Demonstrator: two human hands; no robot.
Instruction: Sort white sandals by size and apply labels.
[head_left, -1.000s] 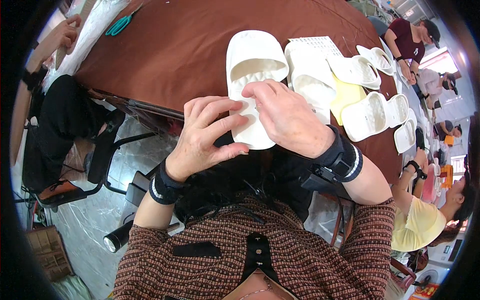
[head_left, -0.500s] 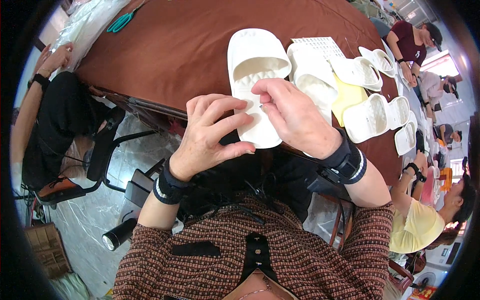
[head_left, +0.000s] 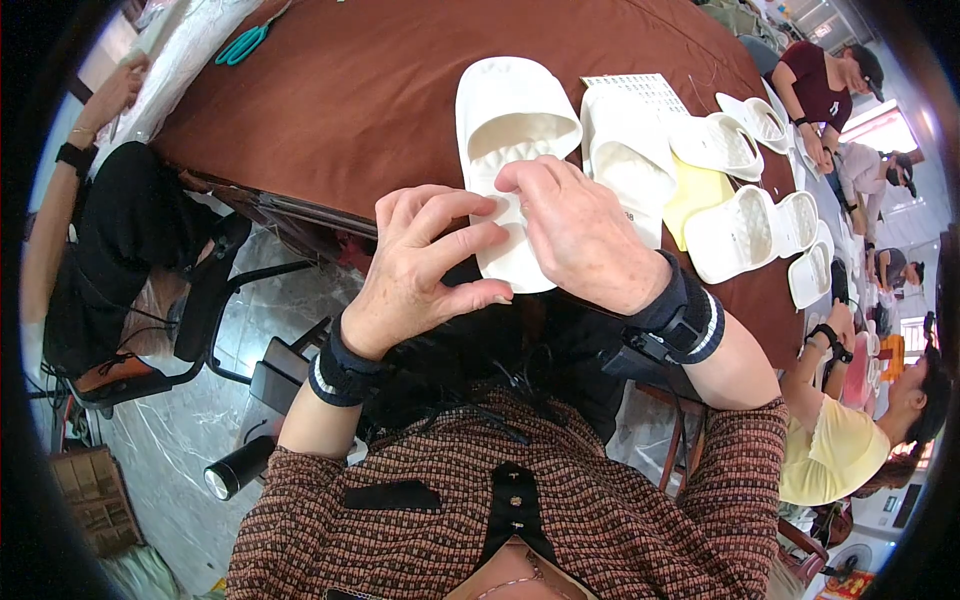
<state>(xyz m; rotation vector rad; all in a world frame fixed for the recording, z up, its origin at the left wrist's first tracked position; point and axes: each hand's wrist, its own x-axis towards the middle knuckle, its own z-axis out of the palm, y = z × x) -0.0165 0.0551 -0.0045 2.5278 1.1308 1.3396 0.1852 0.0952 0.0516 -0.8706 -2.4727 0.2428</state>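
Two hands work on a white slipper.

The left hand (head_left: 425, 265) and right hand (head_left: 580, 235) both pinch the slipper (head_left: 510, 130) at the near worktop (head_left: 350, 100) edge; more slippers (head_left: 750, 215) wait right of it.

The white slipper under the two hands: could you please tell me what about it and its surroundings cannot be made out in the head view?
- White slipper: its heel end is covered by the left hand and right hand.
- What the fingertips pinch there: hidden by the fingers.
- Yellow sheet: mostly covered by other white slippers.
- Teal scissors: small, near the top rim.
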